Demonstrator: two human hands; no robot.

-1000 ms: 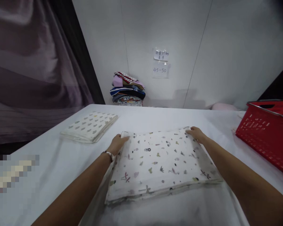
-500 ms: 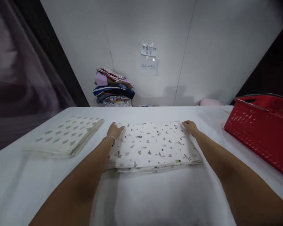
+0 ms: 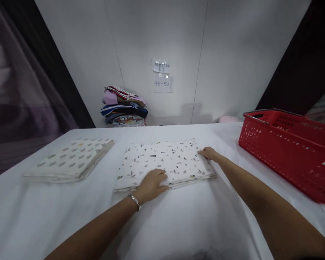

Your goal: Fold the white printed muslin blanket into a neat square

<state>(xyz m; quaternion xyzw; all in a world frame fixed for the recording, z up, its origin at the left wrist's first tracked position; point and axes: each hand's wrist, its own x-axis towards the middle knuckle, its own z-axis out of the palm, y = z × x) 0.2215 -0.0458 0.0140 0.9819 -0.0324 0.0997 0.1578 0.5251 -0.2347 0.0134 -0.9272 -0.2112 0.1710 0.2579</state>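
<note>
A folded white cloth with small dark and green prints point(image 3: 162, 160) lies flat in the middle of the white table point(image 3: 178, 224). My left hand point(image 3: 151, 185), a bracelet on its wrist, rests flat on the cloth's near edge with fingers stretched out. My right hand point(image 3: 209, 153) lies open on the cloth's right edge, fingertips touching the fabric. Neither hand grips anything.
A second folded cloth with grey-green prints point(image 3: 70, 162) lies at the left. A red plastic basket point(image 3: 287, 148) stands at the right. A pile of coloured folded clothes point(image 3: 123, 110) sits against the back wall under two paper notes point(image 3: 161, 76). A dark curtain point(image 3: 21, 94) hangs at left.
My left hand has slid from the cloth's far left corner to its near edge. My right hand has drawn back slightly along the right edge. The view has shifted right.
</note>
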